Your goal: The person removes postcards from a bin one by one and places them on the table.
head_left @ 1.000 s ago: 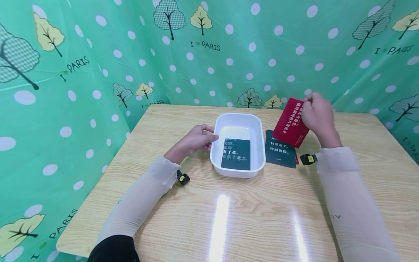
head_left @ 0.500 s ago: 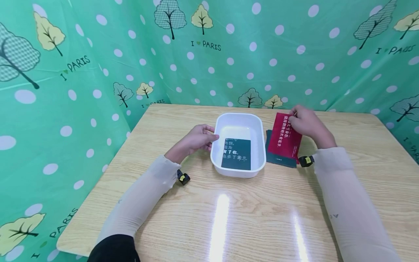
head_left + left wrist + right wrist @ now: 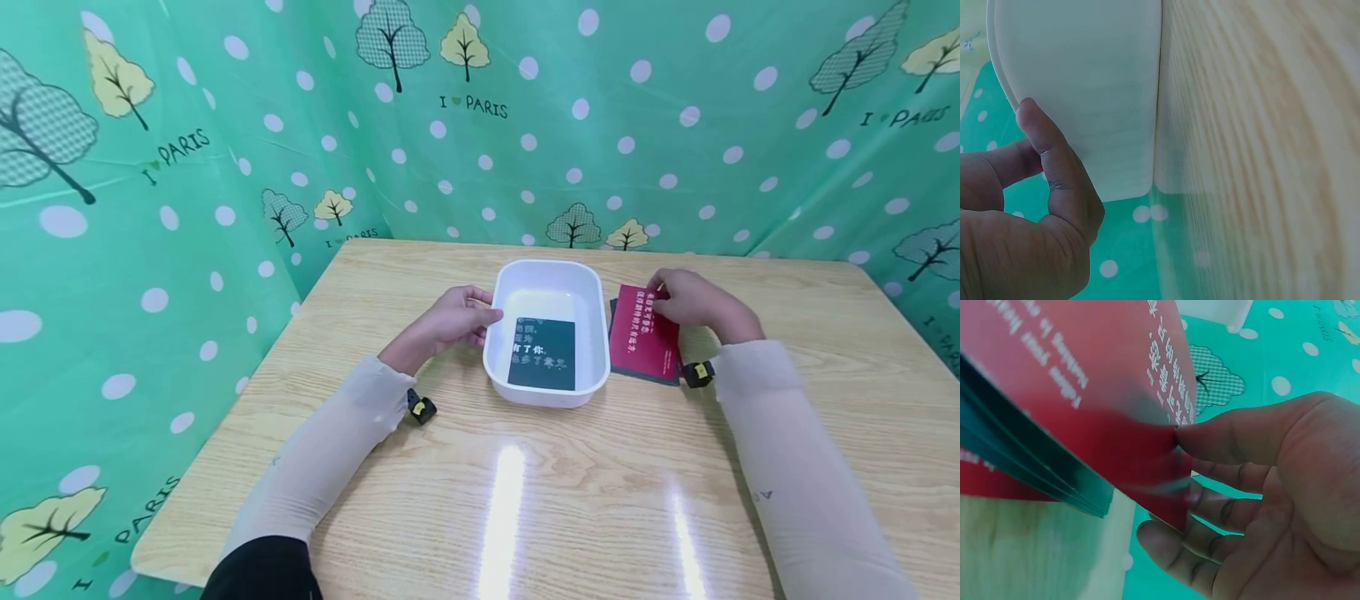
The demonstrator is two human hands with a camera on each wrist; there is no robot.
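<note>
A white plastic tub (image 3: 547, 300) stands on the table with a dark green card (image 3: 543, 377) lying flat inside it. My left hand (image 3: 450, 321) grips the tub's left side, its thumb at the rim; the left wrist view shows the tub's outer wall (image 3: 1085, 125) close up. To the right of the tub, my right hand (image 3: 697, 302) pinches a red card (image 3: 637, 342) with white lettering by its upper right part. That card lies over a small pile of dark green cards (image 3: 1047, 469), and another red card (image 3: 997, 484) shows below them in the right wrist view.
The wooden table (image 3: 420, 500) has light glare near its front. A green polka-dot curtain (image 3: 480, 183) hangs behind the table and along its left. Black wrist cameras sit at both cuffs, the right one (image 3: 699, 373) close to the card pile.
My right hand has come down and to the left, lowering the red card from a raised tilt onto the green cards. My left hand and the tub have stayed put.
</note>
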